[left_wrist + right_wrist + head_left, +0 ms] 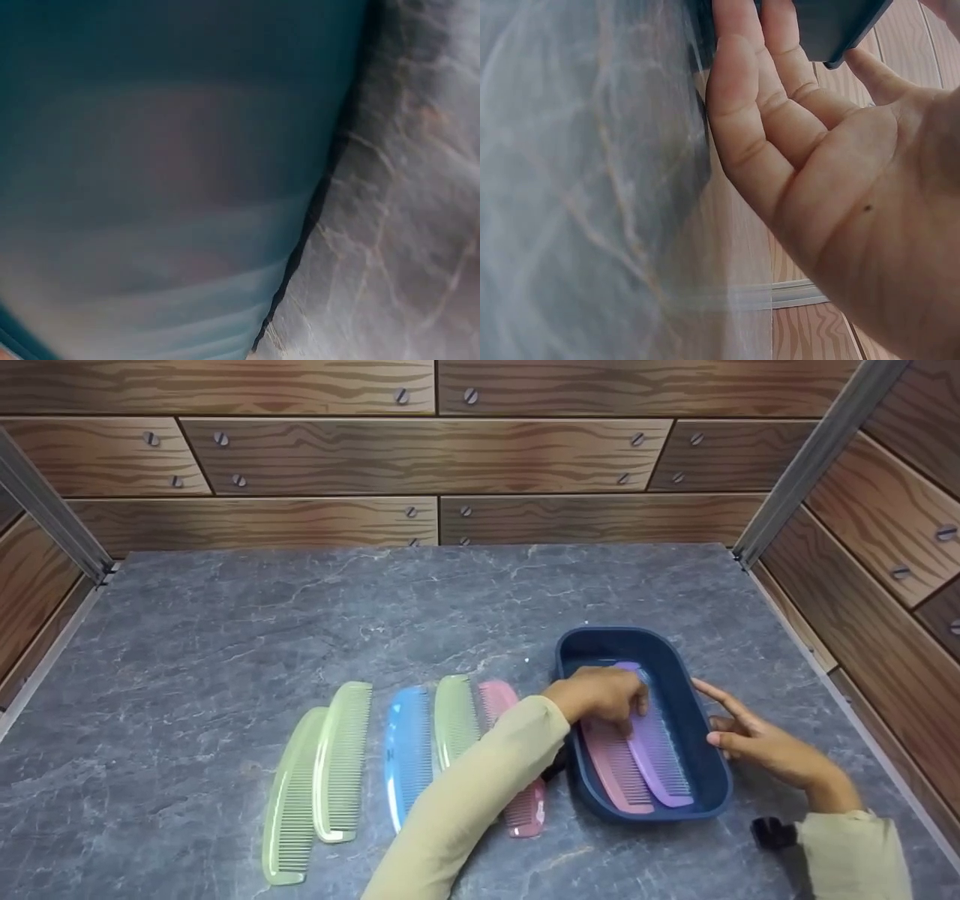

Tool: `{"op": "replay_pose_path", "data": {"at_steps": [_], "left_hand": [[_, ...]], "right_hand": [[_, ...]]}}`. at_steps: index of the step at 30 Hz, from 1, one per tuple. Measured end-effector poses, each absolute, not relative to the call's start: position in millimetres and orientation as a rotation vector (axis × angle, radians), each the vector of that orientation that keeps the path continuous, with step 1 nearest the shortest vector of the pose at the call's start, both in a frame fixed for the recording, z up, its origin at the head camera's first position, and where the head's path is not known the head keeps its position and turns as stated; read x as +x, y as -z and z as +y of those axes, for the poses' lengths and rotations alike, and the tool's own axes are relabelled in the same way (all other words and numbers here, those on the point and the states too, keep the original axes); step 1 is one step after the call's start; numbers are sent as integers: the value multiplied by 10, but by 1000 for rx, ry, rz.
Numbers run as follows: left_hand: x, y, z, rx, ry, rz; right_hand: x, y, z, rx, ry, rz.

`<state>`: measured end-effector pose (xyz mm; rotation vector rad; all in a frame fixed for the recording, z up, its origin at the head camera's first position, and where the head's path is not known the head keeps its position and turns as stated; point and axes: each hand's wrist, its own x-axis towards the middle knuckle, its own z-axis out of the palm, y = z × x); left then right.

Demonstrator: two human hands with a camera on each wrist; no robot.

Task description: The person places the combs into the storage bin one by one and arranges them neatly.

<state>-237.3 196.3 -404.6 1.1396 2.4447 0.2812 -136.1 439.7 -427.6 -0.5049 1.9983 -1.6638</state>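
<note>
Evidently, the left grip [602, 694] bends over the curved purple plastic comb [660, 757] beneath it, pinch unconfirmed; the right grip [761, 744], loosely extended against the navy oblong plastic tray [600, 645] containing that comb, should brace firmly.

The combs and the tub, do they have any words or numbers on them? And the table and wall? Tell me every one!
There are none that I can read.
Combs: none readable; any tiny marks would be too small to make out.
Tub: none visible.
Table: only pale streaks.
Wall: only wood patterns and screw heads.
</note>
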Motion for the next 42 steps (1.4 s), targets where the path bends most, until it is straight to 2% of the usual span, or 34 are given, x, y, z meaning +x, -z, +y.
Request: {"op": "replay_pose_path", "data": {"at_steps": [42], "left_hand": [[-2329, 3891, 1765, 1128, 15, 2352]], "right_hand": [[-1349, 4265, 4402, -473, 1656, 2015]]}}
